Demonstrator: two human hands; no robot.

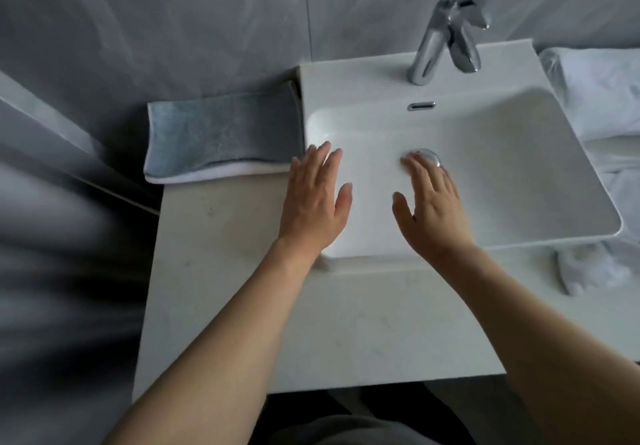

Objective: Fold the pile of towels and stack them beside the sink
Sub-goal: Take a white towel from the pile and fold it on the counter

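Two hands, left (313, 202) and right (433, 203), fingers spread, holding nothing | folded towels (221, 136) just left of left fingers (320, 157) | over sink (519, 167)

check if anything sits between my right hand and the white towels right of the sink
Nothing visible does. The right hand hovers open over the sink basin; only the bare basin and its right rim lie between it and the unfolded white towels on the counter.

Two bare forearms reach in from the bottom edge, with no sleeves, watch, bracelet or rings visible on them. The left hand (313, 198) and right hand (433, 202) are uncovered, with short, plain fingernails, though motion blur softens the fingertips. At the very bottom, between the arms, is a strip of grey clothing (332, 430) worn by the person.
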